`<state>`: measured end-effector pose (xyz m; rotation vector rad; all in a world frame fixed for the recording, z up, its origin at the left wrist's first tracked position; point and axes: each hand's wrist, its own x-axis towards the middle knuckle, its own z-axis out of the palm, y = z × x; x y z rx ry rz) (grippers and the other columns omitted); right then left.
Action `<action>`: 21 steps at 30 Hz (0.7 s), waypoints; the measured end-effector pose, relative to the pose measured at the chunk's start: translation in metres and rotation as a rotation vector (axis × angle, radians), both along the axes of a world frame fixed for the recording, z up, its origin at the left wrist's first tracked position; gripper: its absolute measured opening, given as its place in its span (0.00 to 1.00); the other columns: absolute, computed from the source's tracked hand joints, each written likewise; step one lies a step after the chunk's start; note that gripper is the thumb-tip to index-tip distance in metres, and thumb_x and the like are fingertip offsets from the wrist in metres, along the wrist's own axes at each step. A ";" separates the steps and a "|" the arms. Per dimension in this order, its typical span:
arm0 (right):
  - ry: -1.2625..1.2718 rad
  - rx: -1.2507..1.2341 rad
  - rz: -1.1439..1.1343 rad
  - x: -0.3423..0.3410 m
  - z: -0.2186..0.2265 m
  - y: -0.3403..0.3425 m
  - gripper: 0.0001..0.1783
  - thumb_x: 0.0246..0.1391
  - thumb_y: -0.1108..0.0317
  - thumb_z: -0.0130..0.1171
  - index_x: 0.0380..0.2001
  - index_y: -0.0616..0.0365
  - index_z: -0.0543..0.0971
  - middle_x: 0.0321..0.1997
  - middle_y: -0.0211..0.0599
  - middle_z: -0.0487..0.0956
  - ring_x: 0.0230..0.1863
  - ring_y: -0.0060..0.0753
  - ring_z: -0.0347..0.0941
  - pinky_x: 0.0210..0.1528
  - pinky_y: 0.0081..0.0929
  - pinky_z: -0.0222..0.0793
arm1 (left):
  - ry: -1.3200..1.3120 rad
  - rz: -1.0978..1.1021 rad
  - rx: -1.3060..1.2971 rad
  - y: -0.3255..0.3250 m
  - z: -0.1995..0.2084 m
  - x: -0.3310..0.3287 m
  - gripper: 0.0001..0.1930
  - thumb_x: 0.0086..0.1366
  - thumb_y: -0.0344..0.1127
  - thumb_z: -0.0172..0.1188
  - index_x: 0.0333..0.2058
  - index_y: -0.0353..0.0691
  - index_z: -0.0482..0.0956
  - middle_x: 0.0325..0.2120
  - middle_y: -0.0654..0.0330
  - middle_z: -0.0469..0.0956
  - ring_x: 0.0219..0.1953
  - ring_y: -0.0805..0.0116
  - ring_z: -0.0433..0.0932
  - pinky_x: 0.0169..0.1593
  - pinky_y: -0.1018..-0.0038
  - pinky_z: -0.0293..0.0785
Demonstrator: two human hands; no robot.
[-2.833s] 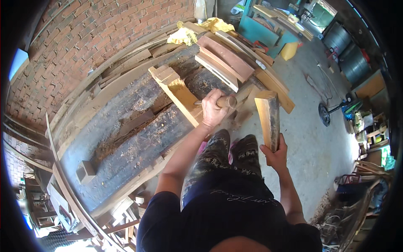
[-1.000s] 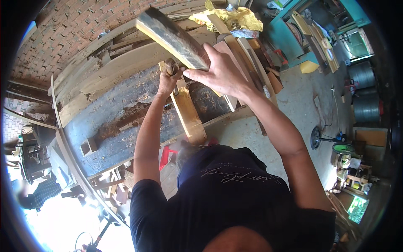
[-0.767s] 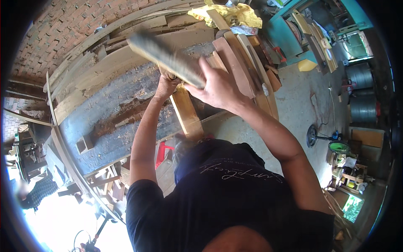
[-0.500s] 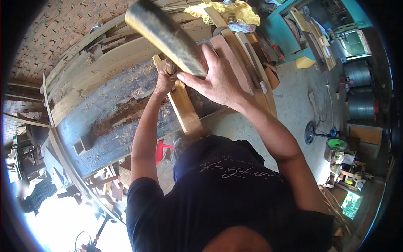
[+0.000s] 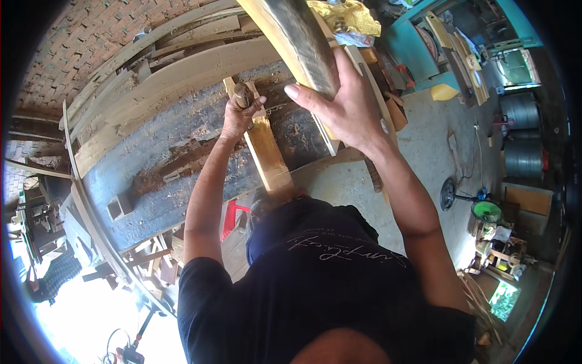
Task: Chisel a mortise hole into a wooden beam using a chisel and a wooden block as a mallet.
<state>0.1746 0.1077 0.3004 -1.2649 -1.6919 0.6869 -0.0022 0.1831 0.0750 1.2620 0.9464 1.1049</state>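
My left hand [image 5: 237, 118] is wrapped round the handle of a chisel [image 5: 242, 94], its round wooden end poking up out of the fist. Below the fist lies a pale piece of timber [image 5: 267, 159], set crosswise on the dark bench top [image 5: 200, 124], and the chisel's blade meets it, mostly hidden by the hand. Raised to the right of the chisel, my right hand [image 5: 351, 112] grips a thick wooden mallet [image 5: 297, 42], yellowish on one side and dark on the other. The mallet is apart from the chisel, and its far end runs out of the picture.
Shavings and chips litter the bench. Long boards [image 5: 182, 60] lie along its far side by the brick wall [image 5: 85, 48]. A yellow bag [image 5: 357, 18] is at the back. A red stool [image 5: 230, 218] stands under the near edge, and a fan [image 5: 448, 193] on the floor at right.
The mallet has swung up and to the right, away from the chisel, with my right hand. My left hand stays in nearly the same place on the chisel.
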 end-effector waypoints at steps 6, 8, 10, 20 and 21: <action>-0.433 -0.163 -0.027 0.001 -0.052 -0.023 0.27 0.49 0.54 0.67 0.41 0.60 0.66 0.27 0.45 0.78 0.24 0.44 0.78 0.28 0.41 0.75 | -0.061 -0.163 0.026 0.004 -0.035 0.001 0.17 0.60 0.19 0.59 0.47 0.41 0.76 0.41 0.63 0.80 0.43 0.76 0.77 0.46 0.74 0.77; -0.527 -0.356 -0.008 0.002 -0.061 -0.021 0.30 0.48 0.55 0.68 0.45 0.63 0.67 0.32 0.51 0.80 0.31 0.37 0.80 0.33 0.35 0.76 | -0.177 -0.114 -0.100 -0.002 -0.026 0.004 0.06 0.62 0.21 0.59 0.35 0.39 0.81 0.31 0.71 0.79 0.35 0.82 0.73 0.41 0.80 0.72; -0.436 -0.292 0.034 0.000 -0.053 -0.016 0.30 0.48 0.54 0.68 0.44 0.62 0.66 0.30 0.51 0.79 0.29 0.42 0.80 0.30 0.37 0.76 | -0.098 -0.096 0.078 -0.004 -0.035 0.000 0.06 0.62 0.21 0.59 0.35 0.39 0.81 0.30 0.71 0.79 0.35 0.82 0.73 0.42 0.80 0.72; -0.227 -0.514 0.044 0.023 -0.111 -0.023 0.32 0.49 0.51 0.68 0.46 0.64 0.69 0.40 0.50 0.80 0.33 0.40 0.79 0.37 0.32 0.75 | -0.098 -0.007 -0.082 0.000 -0.031 -0.016 0.05 0.63 0.29 0.62 0.28 0.42 0.75 0.22 0.72 0.74 0.27 0.82 0.72 0.35 0.80 0.72; -0.279 -0.585 0.036 0.028 -0.104 -0.023 0.32 0.49 0.51 0.68 0.46 0.64 0.70 0.39 0.49 0.80 0.33 0.38 0.79 0.36 0.32 0.74 | -0.022 0.039 -0.088 0.002 -0.028 -0.020 0.06 0.63 0.33 0.63 0.28 0.42 0.76 0.21 0.70 0.74 0.26 0.81 0.72 0.31 0.79 0.71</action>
